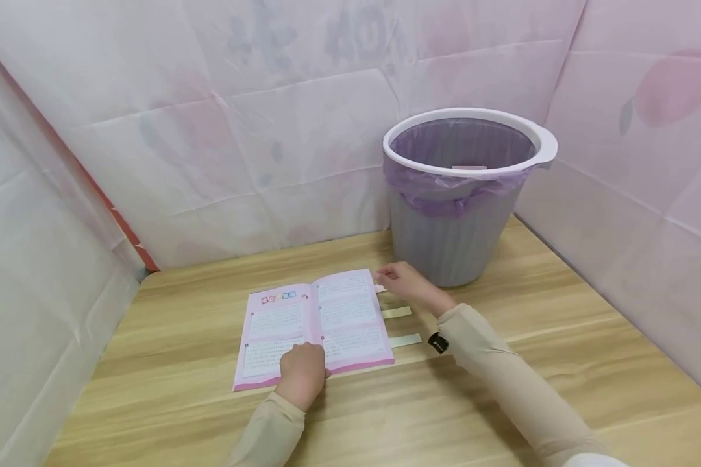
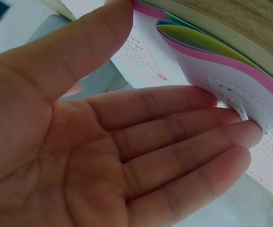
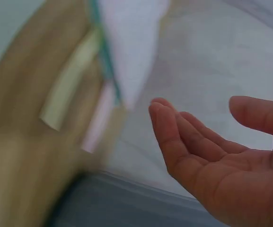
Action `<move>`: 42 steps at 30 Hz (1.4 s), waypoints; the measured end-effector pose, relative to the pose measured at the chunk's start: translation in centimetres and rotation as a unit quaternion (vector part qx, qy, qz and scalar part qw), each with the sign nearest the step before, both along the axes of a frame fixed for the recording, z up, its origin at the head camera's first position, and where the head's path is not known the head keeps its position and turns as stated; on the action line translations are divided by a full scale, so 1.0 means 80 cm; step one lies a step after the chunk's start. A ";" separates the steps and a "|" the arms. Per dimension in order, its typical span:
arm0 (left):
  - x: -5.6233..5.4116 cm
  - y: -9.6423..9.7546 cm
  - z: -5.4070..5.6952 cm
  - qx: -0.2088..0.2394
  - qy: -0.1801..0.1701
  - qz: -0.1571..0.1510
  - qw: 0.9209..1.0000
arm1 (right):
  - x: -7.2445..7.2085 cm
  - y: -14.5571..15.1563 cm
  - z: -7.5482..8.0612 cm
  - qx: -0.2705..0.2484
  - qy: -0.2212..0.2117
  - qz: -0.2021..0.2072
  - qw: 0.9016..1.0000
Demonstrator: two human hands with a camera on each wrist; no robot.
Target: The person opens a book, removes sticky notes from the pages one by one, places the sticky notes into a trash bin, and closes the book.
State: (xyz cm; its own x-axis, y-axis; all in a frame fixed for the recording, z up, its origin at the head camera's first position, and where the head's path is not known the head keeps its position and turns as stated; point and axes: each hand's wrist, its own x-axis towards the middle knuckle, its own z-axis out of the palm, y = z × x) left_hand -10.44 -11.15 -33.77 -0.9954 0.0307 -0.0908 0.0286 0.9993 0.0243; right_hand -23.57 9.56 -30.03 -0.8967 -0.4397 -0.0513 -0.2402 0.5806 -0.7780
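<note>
An open booklet [image 1: 344, 308] with pink-edged printed pages lies on the table. Across its lower middle, near the fold, rests my left hand [image 1: 304, 373]; the left wrist view shows that hand's fingers [image 2: 174, 137] nearly straight, their tips against the page. Past the booklet's right edge stick out a yellowish paper strip [image 1: 397, 312], a pale green strip [image 1: 405, 340] and a pink strip [image 3: 98, 118]. My right hand [image 1: 411, 285] hovers by the upper right corner, thumb apart from loosely bent fingers [image 3: 167, 137], holding nothing.
A grey bin [image 1: 450, 240] with a white rim and purple liner stands behind my right hand, a pinkish item [image 1: 469, 168] showing inside its rim. Printed sheeting [image 1: 304, 143] walls the back and both sides of the wooden table [image 1: 169, 337]. A black band [image 1: 438, 342] is at my right wrist.
</note>
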 end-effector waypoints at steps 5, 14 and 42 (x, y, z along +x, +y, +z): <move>0.004 0.002 0.001 -0.008 0.006 -0.002 1.000 | -0.019 -0.008 -0.028 -0.003 -0.030 -0.009 1.000; -0.001 0.001 0.004 -0.027 0.013 -0.006 1.000 | -0.009 -0.012 -0.027 -0.032 -0.058 -0.042 0.997; 0.063 0.053 0.030 -0.049 0.178 -0.229 0.956 | 0.079 -0.045 0.005 -0.099 0.058 0.224 0.968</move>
State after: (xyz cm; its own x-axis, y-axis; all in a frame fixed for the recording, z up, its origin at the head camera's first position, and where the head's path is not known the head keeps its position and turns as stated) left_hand -5.39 -6.89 -31.39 -0.8476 0.4795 0.2274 0.4529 0.8769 -0.1610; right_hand -17.24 5.92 -29.64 -0.6086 -0.7765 0.1634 -0.5261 0.2408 -0.8156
